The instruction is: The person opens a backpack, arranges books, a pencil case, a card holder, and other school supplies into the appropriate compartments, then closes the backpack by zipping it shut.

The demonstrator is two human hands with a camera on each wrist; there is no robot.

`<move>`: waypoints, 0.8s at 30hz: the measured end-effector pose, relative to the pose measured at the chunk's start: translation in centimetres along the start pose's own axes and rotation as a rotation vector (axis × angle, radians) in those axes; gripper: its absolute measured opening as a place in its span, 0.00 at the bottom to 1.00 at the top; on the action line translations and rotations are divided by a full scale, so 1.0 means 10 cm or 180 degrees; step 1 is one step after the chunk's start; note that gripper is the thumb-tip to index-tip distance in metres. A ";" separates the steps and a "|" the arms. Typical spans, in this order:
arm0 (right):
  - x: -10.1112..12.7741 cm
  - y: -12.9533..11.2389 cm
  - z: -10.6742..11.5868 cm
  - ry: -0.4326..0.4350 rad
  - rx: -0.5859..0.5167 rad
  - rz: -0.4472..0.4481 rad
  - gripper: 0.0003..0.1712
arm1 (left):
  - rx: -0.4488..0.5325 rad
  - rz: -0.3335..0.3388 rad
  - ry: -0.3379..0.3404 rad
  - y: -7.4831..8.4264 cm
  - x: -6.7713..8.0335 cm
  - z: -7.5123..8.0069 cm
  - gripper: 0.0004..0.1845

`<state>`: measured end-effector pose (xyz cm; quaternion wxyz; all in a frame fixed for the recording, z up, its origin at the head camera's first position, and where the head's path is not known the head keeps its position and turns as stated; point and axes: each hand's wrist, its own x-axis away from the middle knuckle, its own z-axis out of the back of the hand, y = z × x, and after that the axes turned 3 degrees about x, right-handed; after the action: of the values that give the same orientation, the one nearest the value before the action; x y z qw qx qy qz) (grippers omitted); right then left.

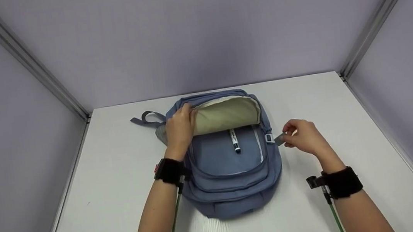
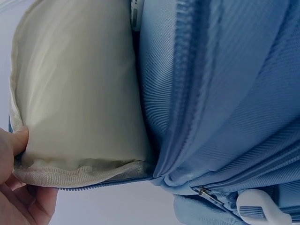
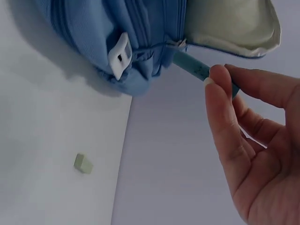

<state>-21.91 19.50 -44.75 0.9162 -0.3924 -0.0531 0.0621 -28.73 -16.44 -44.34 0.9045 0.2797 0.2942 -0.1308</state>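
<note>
Two hands work one blue backpack (image 1: 232, 167): left hand (image 1: 180, 128) grips its flap (image 1: 225, 114), right hand (image 1: 304, 136) pinches the zipper pull (image 1: 280, 139).

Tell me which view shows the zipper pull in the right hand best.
The right wrist view: the zipper pull runs clearly from the backpack to the right hand pinching it. The head view shows it small; the left wrist view misses it.

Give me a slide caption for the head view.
Left hand holds backpack flap open; right hand pinches zipper pull.
</note>
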 end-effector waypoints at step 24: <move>-0.08 -0.66 -0.95 -0.0549 -0.0390 0.1086 0.22 | -0.0011 0.0045 0.0000 0.00 0.03 0.01 0.12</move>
<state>-20.86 8.12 -46.52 0.8588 -0.4439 -0.0679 0.2464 -28.47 -16.55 -44.41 0.9059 0.2802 0.2925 -0.1239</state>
